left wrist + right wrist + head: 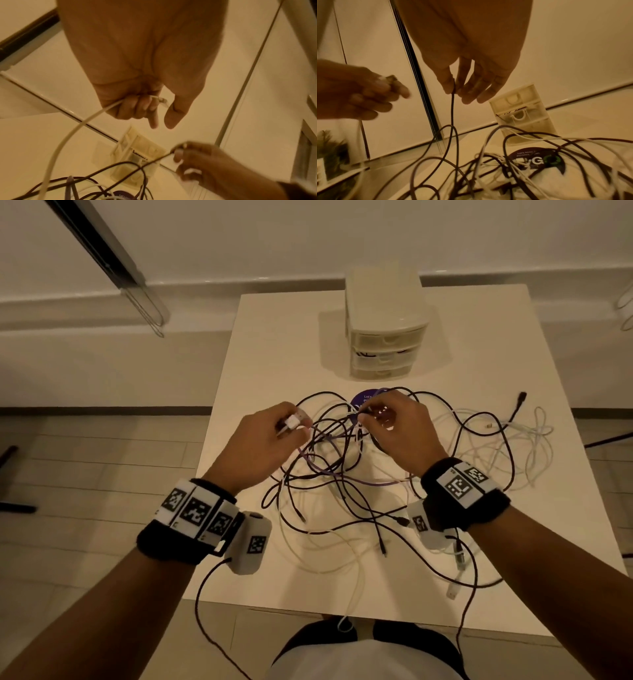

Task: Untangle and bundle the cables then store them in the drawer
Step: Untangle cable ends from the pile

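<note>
We have both hands raised over the tangle of cables (359,474), each keeping one strand apart so we can trace it through the knot. Our left hand (263,440) curls its fingers round the white cable (68,136) just behind its plug, which pokes out between fingers and thumb. Our right hand (400,429) pinches the dark cable (453,108) between thumb and fingertips, the other fingers loosely spread; the strand hangs straight down from the pinch into the loops. The heap lies below and between both hands. Beyond our fingertips stands the drawer unit (385,326), drawers closed as far as we can judge, so we reckon storage is well off.
</note>
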Motion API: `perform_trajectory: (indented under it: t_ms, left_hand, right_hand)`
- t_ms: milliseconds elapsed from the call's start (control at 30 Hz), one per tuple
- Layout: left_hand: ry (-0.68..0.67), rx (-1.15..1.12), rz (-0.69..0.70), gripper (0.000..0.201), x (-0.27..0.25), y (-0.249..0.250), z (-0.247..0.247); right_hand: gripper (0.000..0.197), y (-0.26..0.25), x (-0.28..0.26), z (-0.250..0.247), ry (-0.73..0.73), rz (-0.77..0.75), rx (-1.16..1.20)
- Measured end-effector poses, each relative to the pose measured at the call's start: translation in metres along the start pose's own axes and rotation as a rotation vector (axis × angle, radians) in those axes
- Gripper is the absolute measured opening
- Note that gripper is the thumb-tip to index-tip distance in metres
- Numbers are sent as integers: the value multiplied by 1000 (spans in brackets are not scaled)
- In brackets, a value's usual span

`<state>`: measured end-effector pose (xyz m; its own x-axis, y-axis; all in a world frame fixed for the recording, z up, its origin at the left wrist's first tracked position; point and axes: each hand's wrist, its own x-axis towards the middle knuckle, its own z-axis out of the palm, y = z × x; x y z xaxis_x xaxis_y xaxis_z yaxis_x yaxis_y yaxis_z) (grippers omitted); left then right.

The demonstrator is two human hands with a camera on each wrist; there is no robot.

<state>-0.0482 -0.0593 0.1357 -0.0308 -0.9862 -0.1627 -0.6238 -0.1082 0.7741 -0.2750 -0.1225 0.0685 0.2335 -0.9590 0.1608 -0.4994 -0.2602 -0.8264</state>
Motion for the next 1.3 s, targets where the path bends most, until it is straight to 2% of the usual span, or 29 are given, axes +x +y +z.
perform_trajectory:
  t_ms: [100, 133, 200, 267, 367, 433, 500, 600, 667, 733, 833, 900, 1100, 1200, 1267, 1300]
  left_hand:
    - [20, 60, 72, 39, 9, 8, 17]
    - [14, 104, 93, 44, 13, 10, 22]
    - [52, 162, 125, 33, 19, 14, 30]
    - [113, 114, 155, 17, 23, 19, 31]
    - [173, 9, 192, 14, 28, 26, 23]
    - [150, -12, 191, 13, 26, 26, 18]
    - [117, -7, 176, 15, 23, 21, 17]
    - [98, -108, 78, 22, 16, 9, 16]
    - [117, -347, 7, 26, 13, 8, 13]
    - [115, -569, -4, 33, 12, 16, 11]
    - [36, -626, 42, 42, 11, 36, 13]
    - [10, -609, 53, 44, 10, 48, 20]
    - [9, -573, -20, 50, 7, 57, 37]
    - [-35, -551, -79, 60, 8, 61, 38]
    - [-98, -620, -124, 56, 7, 70, 37]
    - [-123, -668, -135, 50, 7, 74, 36]
  right_hand:
    - [11, -21, -4, -1, 9, -26, 112]
    - [11, -29, -4, -4, 18, -51, 141]
    - [11, -49, -3, -11, 30, -113, 195]
    - [11, -66, -2, -19, 35, -157, 228]
    - [13, -82, 2, -32, 92, -194, 253]
    - [11, -93, 11, -47, 208, -232, 298]
    - [5, -105, 27, -71, 396, -306, 406]
    - [10, -113, 47, -114, 587, -385, 577]
    - [11, -109, 51, -126, 554, -344, 508]
    - [8, -104, 44, -114, 376, -284, 395]
    - [9, -98, 16, -69, 76, -129, 333]
    - [10, -93, -1, -40, 4, -61, 307]
    - [6, -85, -16, 0, 162, 57, 407]
    - [7, -80, -17, 8, 212, 18, 296]
    - [19, -76, -17, 10, 256, -25, 192]
    - [32, -76, -18, 11, 247, -33, 226]
